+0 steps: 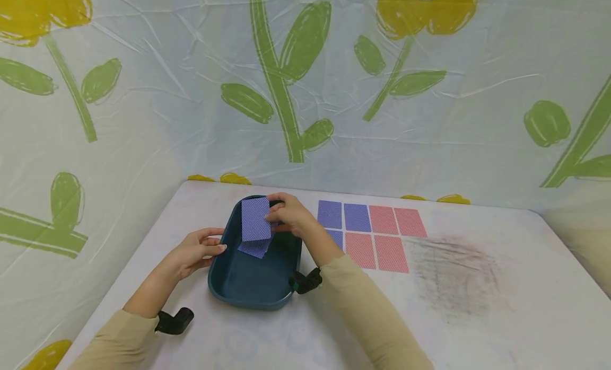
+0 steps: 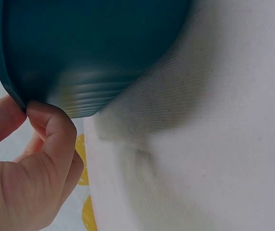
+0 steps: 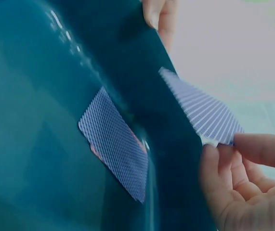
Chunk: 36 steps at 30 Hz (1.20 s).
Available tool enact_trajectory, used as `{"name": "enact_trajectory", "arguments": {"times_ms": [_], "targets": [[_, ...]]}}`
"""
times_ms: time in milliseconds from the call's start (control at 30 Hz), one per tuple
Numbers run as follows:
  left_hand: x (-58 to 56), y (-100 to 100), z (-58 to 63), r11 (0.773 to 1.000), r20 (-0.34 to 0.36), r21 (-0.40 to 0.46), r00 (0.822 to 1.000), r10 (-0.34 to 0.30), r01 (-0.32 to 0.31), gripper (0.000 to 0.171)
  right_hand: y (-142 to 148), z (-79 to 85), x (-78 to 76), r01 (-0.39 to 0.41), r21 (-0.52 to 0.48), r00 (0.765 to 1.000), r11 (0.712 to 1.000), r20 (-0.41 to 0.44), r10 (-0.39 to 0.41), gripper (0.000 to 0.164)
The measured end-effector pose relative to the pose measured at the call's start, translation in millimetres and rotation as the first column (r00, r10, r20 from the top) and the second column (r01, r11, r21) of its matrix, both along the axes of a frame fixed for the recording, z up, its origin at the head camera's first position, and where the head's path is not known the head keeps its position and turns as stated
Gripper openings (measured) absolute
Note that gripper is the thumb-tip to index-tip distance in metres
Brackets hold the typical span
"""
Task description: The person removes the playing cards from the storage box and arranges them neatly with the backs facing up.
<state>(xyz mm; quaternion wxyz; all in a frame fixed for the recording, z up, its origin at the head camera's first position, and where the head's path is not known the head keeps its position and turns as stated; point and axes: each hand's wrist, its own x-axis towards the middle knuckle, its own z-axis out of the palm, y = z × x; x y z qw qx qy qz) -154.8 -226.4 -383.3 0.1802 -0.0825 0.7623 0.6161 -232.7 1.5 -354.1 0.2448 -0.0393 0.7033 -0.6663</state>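
Note:
A dark teal tray [image 1: 248,285] stands on the left part of the table, its far end away from me. My left hand [image 1: 193,253] pinches its left rim between thumb and fingers, and the left wrist view shows this grip on the rim [image 2: 12,91]. Over the tray's far half, my right hand [image 1: 294,216] pinches a blue-patterned playing card [image 1: 256,216] by one edge. Below it, another blue-backed card [image 3: 115,144] lies inside the tray, with a sliver of red showing from under its edges.
To the right of the tray, face-down cards lie in two rows: blue cards [image 1: 357,217] on the left and several red cards [image 1: 391,253] beside them. A dark smudge [image 1: 453,280] marks the white tabletop. Flower-printed fabric [image 1: 191,94] rises behind the table.

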Motion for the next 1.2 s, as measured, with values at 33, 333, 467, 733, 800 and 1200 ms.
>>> {"name": "enact_trajectory", "arguments": {"times_ms": [33,333,467,733,800,1200], "targets": [[0.0,0.2,0.1,1.0,0.0,-0.001,1.0,0.001,-0.001,0.056,2.3,0.3,0.1,0.002,-0.015,1.0,1.0,0.003,-0.002,0.052],[0.9,1.0,0.2,1.0,0.001,-0.016,1.0,0.0,0.0,0.056,23.6,5.8,0.3,0.048,-0.1,0.998,0.994,0.032,-0.045,0.049],[1.1,1.0,-1.0,1.0,0.0,-0.024,1.0,0.002,-0.002,0.056,34.9,7.3,-0.4,0.065,-0.11,0.997,0.992,0.046,-0.06,0.051],[0.2,0.4,-1.0,1.0,-0.001,-0.017,1.0,0.002,-0.002,0.056,59.1,11.2,3.2,0.067,-0.089,0.997,0.994,0.03,-0.065,0.052],[0.1,-0.1,-0.7,1.0,0.0,-0.014,1.0,0.002,-0.002,0.056,64.6,10.5,4.2,0.062,-0.093,0.998,0.994,0.028,-0.06,0.052],[-1.8,-1.4,-3.5,1.0,0.008,-0.026,1.0,-0.006,0.006,0.057,109.1,8.0,12.6,0.043,-0.076,0.999,0.996,0.034,-0.041,0.052]]}}
